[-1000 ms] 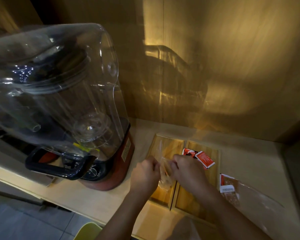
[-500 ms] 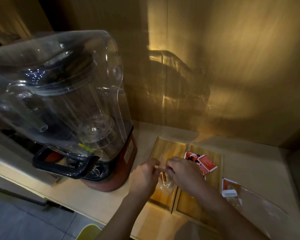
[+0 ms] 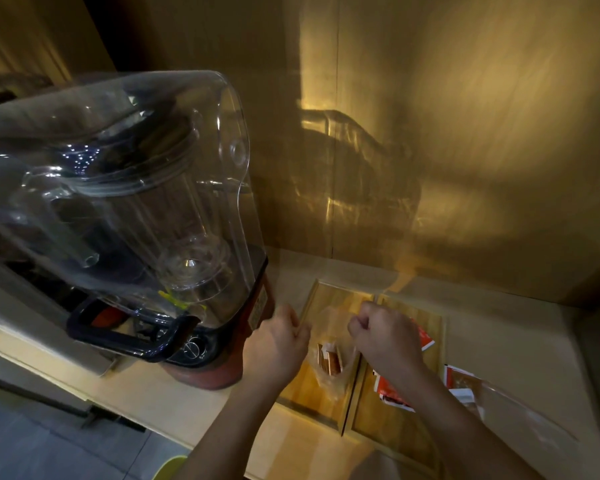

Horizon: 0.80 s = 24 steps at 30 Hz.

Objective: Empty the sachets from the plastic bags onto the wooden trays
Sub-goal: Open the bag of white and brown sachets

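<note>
Two wooden trays lie side by side on the counter: the left tray and the right tray. My left hand and my right hand each grip one side of a clear plastic bag and hold its mouth apart above the left tray. Brown sachets sit in the bag's bottom. Red and white sachets lie loose on the right tray, partly hidden by my right forearm.
A big blender with a clear sound cover stands close on the left, its red base near my left hand. Another clear bag with sachets lies right of the trays. A wooden wall rises behind; the counter edge runs at lower left.
My hands have pulled apart, spreading the bag's mouth wide over the left tray. The camera has tilted, so the scene sits lower in view.
</note>
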### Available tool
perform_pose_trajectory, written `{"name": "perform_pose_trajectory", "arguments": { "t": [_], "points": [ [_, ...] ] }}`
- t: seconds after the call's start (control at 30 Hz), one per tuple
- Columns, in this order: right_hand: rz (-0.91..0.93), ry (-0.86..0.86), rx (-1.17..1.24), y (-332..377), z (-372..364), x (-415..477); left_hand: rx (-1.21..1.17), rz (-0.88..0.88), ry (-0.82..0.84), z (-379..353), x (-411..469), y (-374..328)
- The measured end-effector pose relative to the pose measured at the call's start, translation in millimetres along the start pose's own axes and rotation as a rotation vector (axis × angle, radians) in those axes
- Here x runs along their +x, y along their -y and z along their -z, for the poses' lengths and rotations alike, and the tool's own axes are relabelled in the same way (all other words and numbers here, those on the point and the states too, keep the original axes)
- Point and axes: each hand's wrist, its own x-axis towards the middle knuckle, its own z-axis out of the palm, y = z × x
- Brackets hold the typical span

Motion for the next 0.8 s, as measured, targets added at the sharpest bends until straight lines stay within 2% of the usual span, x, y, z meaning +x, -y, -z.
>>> {"name": "perform_pose_trajectory", "arguments": {
  "t": [0.07, 0.17, 0.23, 0.3, 0.43, 0.63, 0.8],
  "points": [
    [-0.079, 0.003, 0.084, -3.1, 0.0, 2.2, -0.068, 0.000, 0.054, 9.4, -6.8, -4.3],
    [-0.191, -0.021, 0.201, -8.7, -2.8, 4.4, -0.216, -0.039, 0.327, 23.2, -22.3, -16.0],
    [-0.229, -0.025, 0.248, -10.1, -4.8, 5.9, -0.085, -0.121, 0.432, 16.3, -32.5, -19.0],
    [-0.243, -0.007, 0.236, -11.8, -6.5, 8.5, 0.051, -0.203, 0.345, 0.5, -38.3, -16.2],
    [-0.289, 0.073, 0.180, -16.7, -3.3, 15.3, 0.129, -0.232, 0.195, -15.1, -31.9, -6.3],
    [-0.155, 0.281, 0.220, -18.0, 12.3, 25.6, 0.106, -0.352, 0.165, 8.4, -15.3, 13.5],
    [-0.081, 0.393, 0.239, -8.9, 23.9, 36.3, -0.057, -0.406, 0.216, 45.6, 2.0, 27.0]
  ]
}}
